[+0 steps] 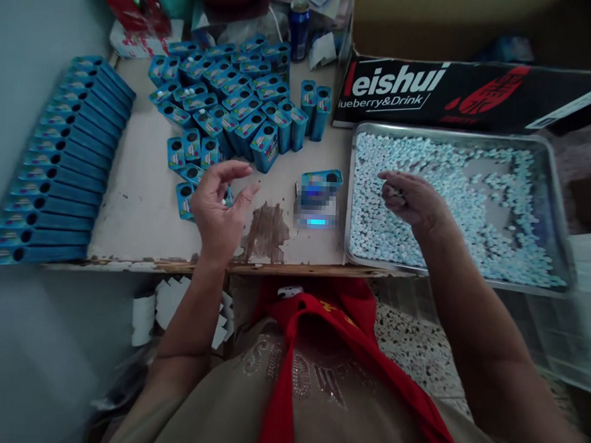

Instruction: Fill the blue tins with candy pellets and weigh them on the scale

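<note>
My right hand [415,198] is over the metal tray [557,211], fingers curled around a few small mint-like tablets. Beneath it spreads a layer of pale blue and white tablets [433,158]. To the left, my left hand [221,209] hovers above the table with thumb and fingers apart and nothing seen between them. Several blue boxes with dark round holes [265,146] stand beyond it, and a few are partly hidden behind it. Between my hands, a blue box [332,177] rests on a small device that looks like a scale [317,216], partly blurred out.
At the left edge lies a long row of blue boxes [79,149]. A black-printed carton [401,89] stands behind the tray. A blue can [299,31] and a red object [138,9] are at the back. The worn table edge [284,269] runs before me.
</note>
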